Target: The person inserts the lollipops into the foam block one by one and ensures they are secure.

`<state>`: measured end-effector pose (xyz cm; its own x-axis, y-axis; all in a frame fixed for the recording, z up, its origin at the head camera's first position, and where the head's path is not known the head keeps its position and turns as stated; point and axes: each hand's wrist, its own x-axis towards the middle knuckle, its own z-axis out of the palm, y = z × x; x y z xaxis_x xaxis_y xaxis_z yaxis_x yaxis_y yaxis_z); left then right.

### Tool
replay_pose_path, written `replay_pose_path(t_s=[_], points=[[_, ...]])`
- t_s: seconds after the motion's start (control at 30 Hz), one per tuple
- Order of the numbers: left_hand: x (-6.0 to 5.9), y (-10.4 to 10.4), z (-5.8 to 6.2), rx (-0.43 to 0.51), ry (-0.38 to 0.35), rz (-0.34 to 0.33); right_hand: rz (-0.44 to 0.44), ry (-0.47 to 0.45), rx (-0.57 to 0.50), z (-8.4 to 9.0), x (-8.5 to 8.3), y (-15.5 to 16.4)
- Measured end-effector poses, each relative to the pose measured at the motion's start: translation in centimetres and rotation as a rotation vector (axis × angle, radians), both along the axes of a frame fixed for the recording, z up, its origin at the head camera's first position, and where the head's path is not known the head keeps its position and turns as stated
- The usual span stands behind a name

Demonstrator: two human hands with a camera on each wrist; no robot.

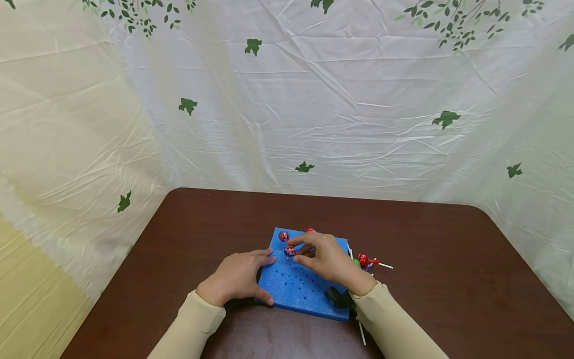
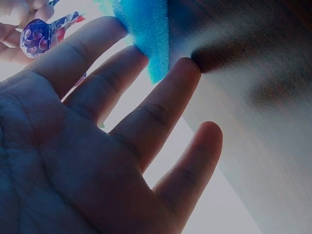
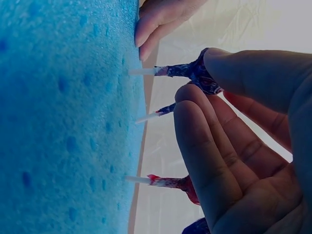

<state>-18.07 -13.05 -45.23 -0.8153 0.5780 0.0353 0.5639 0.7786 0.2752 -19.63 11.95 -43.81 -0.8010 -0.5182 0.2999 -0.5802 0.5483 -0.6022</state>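
A blue foam board (image 1: 296, 294) dotted with small holes lies on the table. My left hand (image 1: 242, 274) rests spread against its left side, fingertips at the edge and thumb at the front corner. Between thumb and fingers, my right hand (image 1: 329, 257) pinches the wrapped head of a purple lollipop (image 1: 289, 251); its white stick meets the foam in the right wrist view. Just behind it stands another lollipop (image 1: 284, 236) with a dark red wrapper. A red lollipop (image 3: 190, 189) also stands in the foam, partly hidden by my right fingers.
Beyond my right wrist, several loose lollipops (image 1: 362, 259) lie on the brown table (image 1: 430, 279), partly covered by the arm. A white stick (image 1: 362, 333) pokes out below that wrist. A white leaf-patterned cloth (image 1: 341, 124) hangs behind the table.
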Motion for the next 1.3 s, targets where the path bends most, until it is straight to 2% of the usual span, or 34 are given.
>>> replay_pose_path(t_s=[0.3, 0.53, 0.77, 0.9, 1.3], points=[[-0.1, 0.0, 0.1, 0.000, -0.009, 0.003, -0.005, 0.042, 0.024, 0.8, 0.3, 0.4], [-0.1, 0.0, 0.0, -0.002, -0.009, 0.006, 0.010, 0.093, 0.000, 2.4, 0.9, 1.4], [0.0, 0.0, 0.0, 0.009, -0.009, 0.002, -0.071, 0.091, -0.041, 3.8, 1.3, 4.4], [0.0, 0.0, 0.1, 0.013, -0.008, 0.001, -0.132, 0.069, -0.033, 3.7, 1.1, 6.7], [0.0, 0.2, 0.1, 0.020, -0.010, 0.006, -0.296, 0.024, 0.026, 1.9, 1.0, 13.5]])
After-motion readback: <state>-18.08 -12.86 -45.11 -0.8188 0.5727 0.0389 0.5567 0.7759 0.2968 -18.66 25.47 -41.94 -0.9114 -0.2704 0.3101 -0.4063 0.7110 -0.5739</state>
